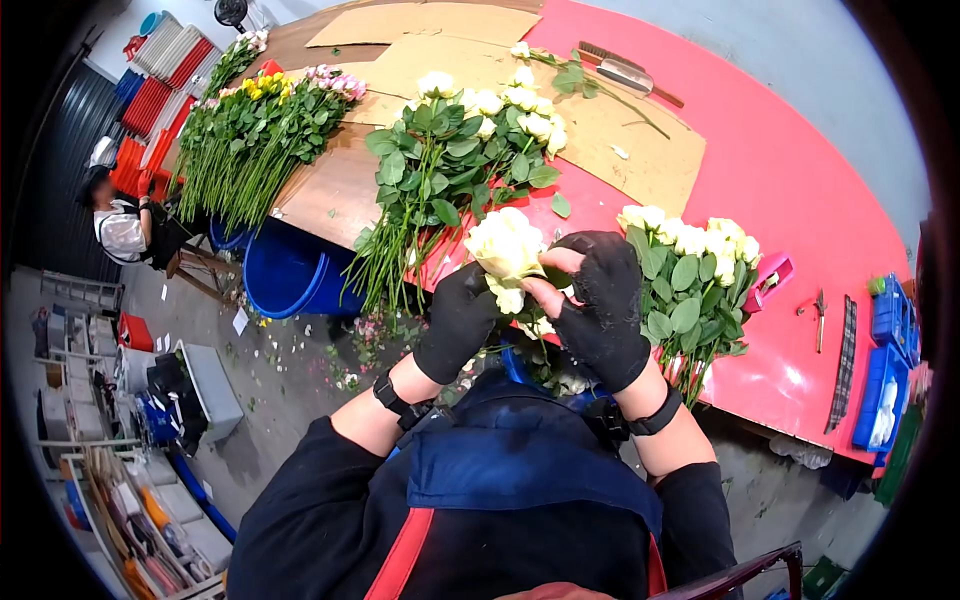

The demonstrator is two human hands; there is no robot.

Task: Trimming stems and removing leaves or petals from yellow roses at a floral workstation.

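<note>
A large cream rose (504, 241) is held upright in front of my chest, just off the table's near edge. My left hand (459, 319), in a black fingerless glove, grips it below the bloom; the stem is mostly hidden. My right hand (604, 307), gloved alike, has its bare thumb and forefinger at the outer petals on the bloom's right side. A petal hangs low under the bloom near the thumb. Beyond my left hand lies a pile of cream roses (450, 150) with leafy stems. Beside my right hand is a smaller bunch of cream roses (686, 277).
Cardboard sheets (637, 161) cover part of the red tabletop (795, 187). A brush (600, 56), pruning shears (820, 319), a pink stem stripper (770, 281) and blue baskets (885, 397) lie around. A blue bucket (281, 270) stands at left. A person (124, 225) sits beyond bundled roses (255, 142).
</note>
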